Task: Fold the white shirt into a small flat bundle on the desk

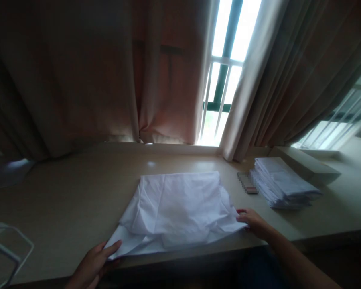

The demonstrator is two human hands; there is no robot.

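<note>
Far left, a white wire frame (6, 245) pokes in at the worktop (66, 200) edge, w/ dark curtains (63, 80) hanging behind. Left hand (93, 265) sits at the near-left corner of a white cloth (177, 208), fingers (112, 245) stretched flat along the corner tip; thumb is under or beside the fabric, can't tell which, so a proper pinch isn't confirmed. The cloth lies mid-worktop, near the front edge, partly folded & rumpled, back edge fairly straight, front corners fanning out. Right hand (252, 222) rests on the near-right corner, fingertips curled down onto the fabric, lightly pressing rather than lifting. Looks like a folding step w/ both front corners being taken up; next move prob. calls for a firm pinch on each corner & an even lift so the layers don't slide apart. Right of that, a small blurred flat item (247, 182), then a neat stack of folded white cloths (284, 182) beside a flat box (303, 162), window (225, 72) behind.
</note>
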